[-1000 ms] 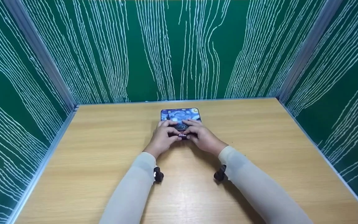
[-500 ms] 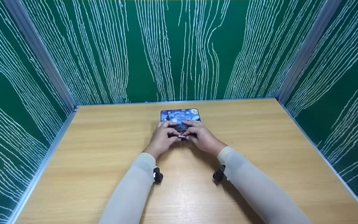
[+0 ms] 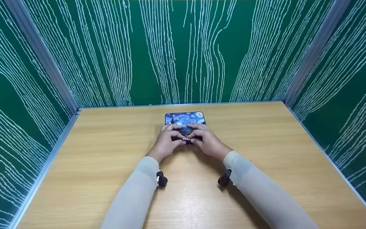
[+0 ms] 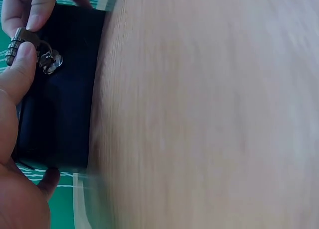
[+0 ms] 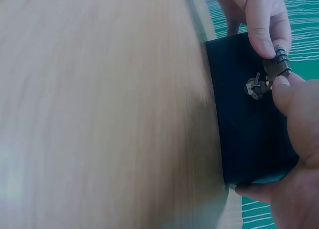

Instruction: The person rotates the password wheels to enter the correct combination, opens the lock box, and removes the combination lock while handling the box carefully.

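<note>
A box with a blue swirling night-sky picture on its lid (image 3: 184, 119) stands on the table, its dark front side (image 4: 62, 104) towards me. A small combination padlock (image 5: 276, 65) hangs by its shackle at the metal clasp (image 5: 255, 88) on that side. My left hand (image 3: 167, 141) pinches one end of the padlock between thumb and index finger. At the other end, my right hand (image 3: 210, 141) pinches it likewise. Other fingers of both hands rest on the lid and the box's sides. The digits on the dials are too small to read, and fingers partly cover the lock body.
The wooden table (image 3: 106, 178) reaches far to both sides and in front of the box. Green panels with white wavy lines (image 3: 151, 51) enclose it at the back, left and right. A small black device (image 3: 161, 179) sits on each wrist.
</note>
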Available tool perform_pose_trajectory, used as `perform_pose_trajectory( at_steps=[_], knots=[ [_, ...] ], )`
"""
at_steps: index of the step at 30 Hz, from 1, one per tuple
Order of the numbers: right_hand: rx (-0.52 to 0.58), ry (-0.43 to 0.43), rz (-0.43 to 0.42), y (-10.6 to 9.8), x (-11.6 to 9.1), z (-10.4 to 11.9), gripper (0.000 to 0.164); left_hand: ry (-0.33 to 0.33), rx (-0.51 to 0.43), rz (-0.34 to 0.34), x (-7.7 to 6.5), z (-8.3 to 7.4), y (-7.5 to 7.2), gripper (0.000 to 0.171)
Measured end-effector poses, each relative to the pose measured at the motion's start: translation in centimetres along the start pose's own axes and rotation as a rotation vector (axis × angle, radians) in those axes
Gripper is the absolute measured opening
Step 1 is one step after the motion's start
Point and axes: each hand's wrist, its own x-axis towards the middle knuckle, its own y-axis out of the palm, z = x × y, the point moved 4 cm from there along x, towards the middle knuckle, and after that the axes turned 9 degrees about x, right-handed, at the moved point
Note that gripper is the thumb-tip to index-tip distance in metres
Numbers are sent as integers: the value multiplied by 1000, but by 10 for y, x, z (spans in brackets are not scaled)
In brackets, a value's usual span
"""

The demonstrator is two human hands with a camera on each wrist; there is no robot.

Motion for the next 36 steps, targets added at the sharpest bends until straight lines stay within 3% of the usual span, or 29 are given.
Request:
perform_pose_trajectory(
  at_steps=[10, 14, 24, 36],
  knots=[
    [9, 35, 45, -3, -3, 0, 17, -46, 12, 21, 0, -1, 1, 4],
    [-43, 19, 28, -1, -3, 1, 15, -49, 35, 19, -2, -6, -1, 6],
    [-208, -43, 10, -1, -1, 9, 14, -58, 201, 46, 0, -17, -6, 10],
    [-357, -100, 27, 0, 1, 13, 13, -36, 322, -15, 1, -28, -7, 7]
  ],
)
